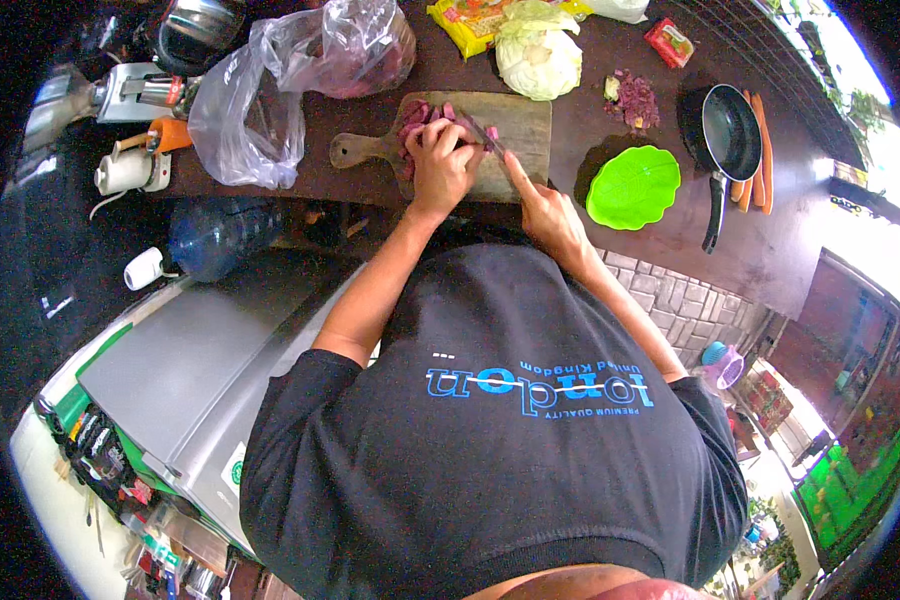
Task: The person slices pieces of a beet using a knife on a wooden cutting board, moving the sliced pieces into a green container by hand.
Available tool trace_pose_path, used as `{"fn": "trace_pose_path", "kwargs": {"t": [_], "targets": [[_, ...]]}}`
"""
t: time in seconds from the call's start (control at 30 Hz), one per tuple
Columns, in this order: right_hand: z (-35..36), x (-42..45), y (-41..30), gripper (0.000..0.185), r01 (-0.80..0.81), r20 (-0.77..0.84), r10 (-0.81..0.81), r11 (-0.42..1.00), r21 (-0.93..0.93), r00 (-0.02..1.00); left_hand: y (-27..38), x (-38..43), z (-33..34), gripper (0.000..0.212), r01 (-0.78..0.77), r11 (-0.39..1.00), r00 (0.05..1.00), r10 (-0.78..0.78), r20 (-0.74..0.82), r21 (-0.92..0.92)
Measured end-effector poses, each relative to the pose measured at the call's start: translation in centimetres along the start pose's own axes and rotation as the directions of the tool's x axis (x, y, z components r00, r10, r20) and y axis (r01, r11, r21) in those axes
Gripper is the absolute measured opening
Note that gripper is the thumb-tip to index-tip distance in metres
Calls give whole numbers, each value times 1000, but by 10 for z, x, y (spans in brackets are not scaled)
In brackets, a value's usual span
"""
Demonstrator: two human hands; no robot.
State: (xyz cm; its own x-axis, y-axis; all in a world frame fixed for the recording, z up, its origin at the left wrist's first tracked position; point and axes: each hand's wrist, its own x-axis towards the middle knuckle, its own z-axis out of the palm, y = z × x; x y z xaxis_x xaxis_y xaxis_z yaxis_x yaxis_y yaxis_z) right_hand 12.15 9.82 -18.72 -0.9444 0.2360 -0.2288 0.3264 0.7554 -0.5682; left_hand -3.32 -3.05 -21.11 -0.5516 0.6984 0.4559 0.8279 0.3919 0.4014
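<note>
Purple pieces of what looks like sweet potato [415,114] lie on a wooden cutting board [521,124], whose handle points left. My left hand [444,161] bends its fingers over the pieces and holds them against the board. A knife [484,135] is gripped in my right hand [551,214], with the index finger stretched along it. Its blade slants up and left across the board, close to my left fingertips. One small cut purple piece [491,133] sits beside the blade. My left fingers hide part of the pile.
Left of the board are clear plastic bags [247,127] and a white appliance [124,171]. A cabbage [540,60] stands behind it. To the right are purple peelings [634,101], a green leaf-shaped plate [634,187], a frying pan [731,131] and carrots [766,157].
</note>
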Motion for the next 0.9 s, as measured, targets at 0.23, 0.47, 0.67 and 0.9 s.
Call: {"fn": "trace_pose_path", "kwargs": {"t": [0.23, 0.47, 0.67, 0.9], "targets": [[3, 4, 0, 79, -13, 34, 16, 996, -84, 999, -4, -5, 6, 10, 22, 1000, 999, -22, 48, 5], [0, 7, -2, 78, -31, 42, 34, 996, -79, 999, 0, 0, 4, 9, 34, 999, 999, -34, -7, -36], [-11, 1, -5, 78, -67, 113, 79, 992, -111, 990, -9, -1, 11, 6, 52, 998, 994, -50, -95, 17], [-36, -5, 1, 58, -67, 17, 65, 955, 288, 998, -8, 10, 1, 20, 103, 994, 993, -102, -58, 23]]}}
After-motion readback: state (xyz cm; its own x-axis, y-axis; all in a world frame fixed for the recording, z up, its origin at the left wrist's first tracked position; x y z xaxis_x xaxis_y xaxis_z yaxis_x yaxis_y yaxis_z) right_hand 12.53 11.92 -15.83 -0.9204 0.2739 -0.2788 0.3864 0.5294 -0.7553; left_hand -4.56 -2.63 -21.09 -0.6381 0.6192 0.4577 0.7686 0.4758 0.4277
